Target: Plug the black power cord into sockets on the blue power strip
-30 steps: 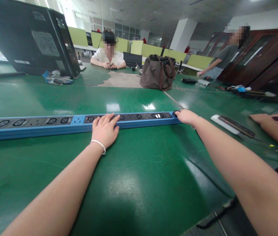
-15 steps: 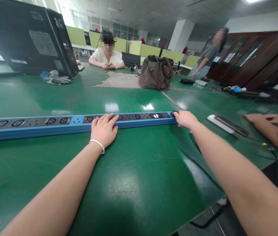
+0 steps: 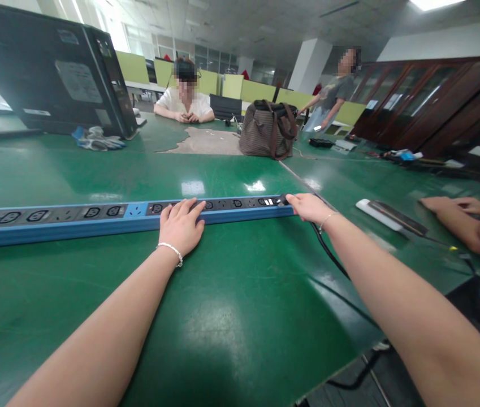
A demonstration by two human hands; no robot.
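A long blue power strip (image 3: 146, 223) with black sockets lies across the green table. My left hand (image 3: 181, 226) rests flat on its middle, fingers spread over the sockets. At the strip's right end, my right hand (image 3: 307, 207) pinches a black power plug (image 3: 282, 199) whose tip is over the last socket. Whether the plug has entered the socket I cannot tell. A black cable (image 3: 328, 251) hangs from under my right hand and runs down to the right, past the table's edge.
A black computer case (image 3: 65, 73) and gloves (image 3: 98, 138) stand at the far left. A brown bag (image 3: 267, 130) sits at the back. To the right lie a white bar-shaped object (image 3: 377, 215) and another person's arms (image 3: 464, 223). One person sits opposite; another stands behind.
My right hand has moved left with the plug, from the strip's end cap to the last socket. My left hand stays on the strip. The standing person has shifted left.
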